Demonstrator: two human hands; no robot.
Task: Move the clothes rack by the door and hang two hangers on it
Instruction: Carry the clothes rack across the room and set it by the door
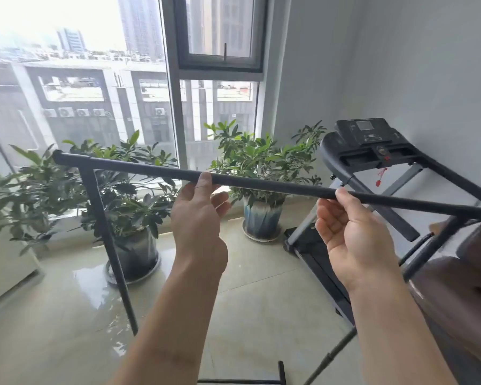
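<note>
A black metal clothes rack (275,187) stands in front of me, its top bar running from upper left to lower right. Its left upright (106,243) goes down to the tiled floor and its right upright (428,254) slants past a brown seat. My left hand (200,218) holds the bar near its middle, thumb laid over the front and fingers curled beneath. My right hand (353,234) is further right, thumb tip touching the bar's underside, fingers loosely curled below and apart from it. I see no hangers and no door.
Behind the rack, potted plants stand along the window: one on the left (131,190) and one in a blue pot (261,218). A treadmill (372,151) fills the right corner by the wall. A brown seat (461,287) is at the right edge.
</note>
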